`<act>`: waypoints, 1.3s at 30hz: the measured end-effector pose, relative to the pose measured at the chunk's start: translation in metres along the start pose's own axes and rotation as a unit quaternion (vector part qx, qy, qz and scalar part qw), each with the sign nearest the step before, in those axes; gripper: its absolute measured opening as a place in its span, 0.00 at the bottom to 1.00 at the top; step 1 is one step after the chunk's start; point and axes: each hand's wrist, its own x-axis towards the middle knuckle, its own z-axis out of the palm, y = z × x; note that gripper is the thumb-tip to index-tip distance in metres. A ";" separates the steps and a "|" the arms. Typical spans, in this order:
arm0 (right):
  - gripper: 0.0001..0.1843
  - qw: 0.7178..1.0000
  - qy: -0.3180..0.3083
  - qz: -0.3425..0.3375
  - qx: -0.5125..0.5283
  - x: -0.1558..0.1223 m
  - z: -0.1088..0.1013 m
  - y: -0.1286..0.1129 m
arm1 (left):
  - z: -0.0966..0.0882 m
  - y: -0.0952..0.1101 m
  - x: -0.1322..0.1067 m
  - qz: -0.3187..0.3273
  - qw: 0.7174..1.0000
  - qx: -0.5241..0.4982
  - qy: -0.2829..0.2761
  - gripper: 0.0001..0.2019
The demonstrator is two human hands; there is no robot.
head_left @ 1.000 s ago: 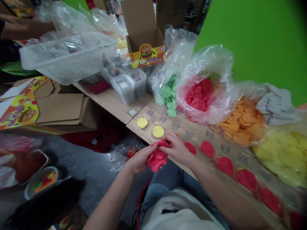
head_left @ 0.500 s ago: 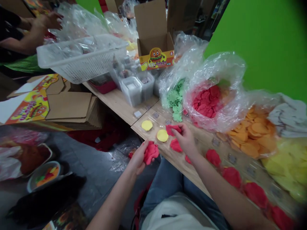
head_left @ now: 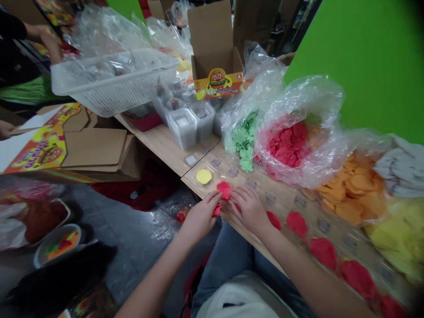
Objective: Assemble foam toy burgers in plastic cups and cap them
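A red flower-shaped foam-like piece (head_left: pixel 224 190) lies over the spot of a yellow disc near the table's front edge, hiding nearly all of that disc. My left hand (head_left: pixel 200 216) is closed around more red pieces (head_left: pixel 217 210), its fingertips at the left rim of the flower-shaped one. From the right, my right hand (head_left: pixel 248 210) has its fingers bent and pinching that piece's edge; its thumb is partly hidden. Just left of them a bare yellow disc (head_left: pixel 203 177) sits in a clear plastic tray. More red pieces (head_left: pixel 297 224) run in a row to the right.
Open bags of green pieces (head_left: pixel 245 139), red pieces (head_left: pixel 288 143) and orange discs (head_left: pixel 354 187) line the back. A burger-print box (head_left: pixel 217 84), clear containers (head_left: pixel 181 128) and a white basket (head_left: pixel 115 84) stand farther off. Flat cartons (head_left: pixel 94 148) are stacked left, near another person's arm (head_left: pixel 44 37).
My right hand has brought a red piece down onto the nearer yellow disc. My left hand has come up and right to meet it. The other person's hands have shifted.
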 end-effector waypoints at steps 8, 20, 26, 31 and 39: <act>0.17 0.998 -0.037 -0.002 -0.047 0.000 0.007 -0.004 | 0.000 0.002 0.016 -0.033 0.999 -0.031 0.007 0.21; 0.18 0.970 -0.022 0.068 0.230 0.042 -0.002 -0.037 | -0.027 -0.001 0.010 -0.253 0.626 -0.737 -0.046 0.26; 0.04 0.978 0.036 0.026 0.205 0.044 -0.003 -0.038 | -0.027 -0.006 0.004 -0.211 0.563 -0.788 -0.134 0.31; 0.20 0.974 -0.013 -0.013 0.226 0.047 -0.002 -0.042 | -0.023 -0.014 -0.004 -0.211 0.541 -0.795 -0.175 0.35; 0.09 0.856 -0.012 0.172 0.488 0.057 0.002 -0.041 | -0.024 -0.017 -0.014 -0.210 0.595 -0.763 -0.141 0.29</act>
